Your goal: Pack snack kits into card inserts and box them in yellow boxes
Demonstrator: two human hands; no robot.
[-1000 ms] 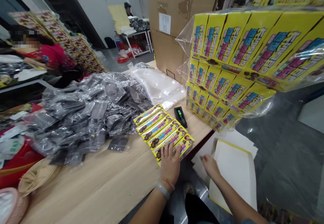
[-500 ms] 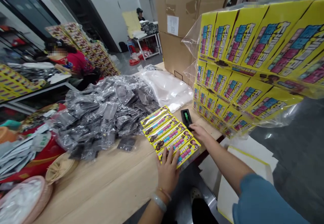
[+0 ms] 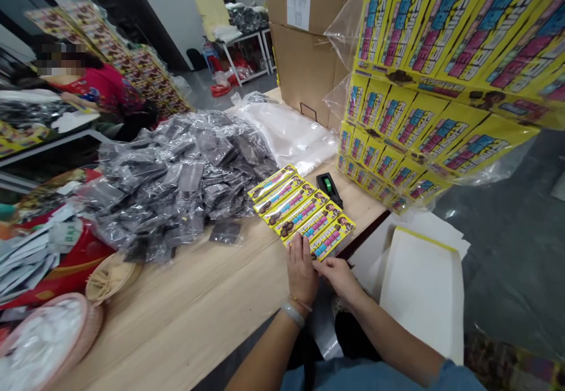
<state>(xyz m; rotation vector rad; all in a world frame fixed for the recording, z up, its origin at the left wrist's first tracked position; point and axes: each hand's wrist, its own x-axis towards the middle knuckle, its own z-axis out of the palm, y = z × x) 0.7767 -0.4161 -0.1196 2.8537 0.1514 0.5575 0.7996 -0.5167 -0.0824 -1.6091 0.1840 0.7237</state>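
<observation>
A row of several flat yellow boxes (image 3: 304, 211) lies side by side near the edge of the wooden table (image 3: 189, 314). My left hand (image 3: 302, 270) rests flat on the near end of the row, fingers stretched out. My right hand (image 3: 339, 273) is right beside it at the table edge, fingers pinched at the near corner of the last box; what they pinch is too small to name. A black tape dispenser (image 3: 329, 186) with green tape sits just behind the row.
A big heap of grey plastic-wrapped packets (image 3: 176, 179) fills the table's middle, clear bags (image 3: 291, 135) behind it. Stacked yellow boxes in plastic wrap (image 3: 424, 85) tower at right, cardboard cartons (image 3: 304, 49) behind. White sheets (image 3: 424, 291) lie below right. A person in red (image 3: 95, 93) sits at left.
My right hand has drawn back from the tape dispenser to the near end of the boxes, beside my left hand. The left hand stays on the row.
</observation>
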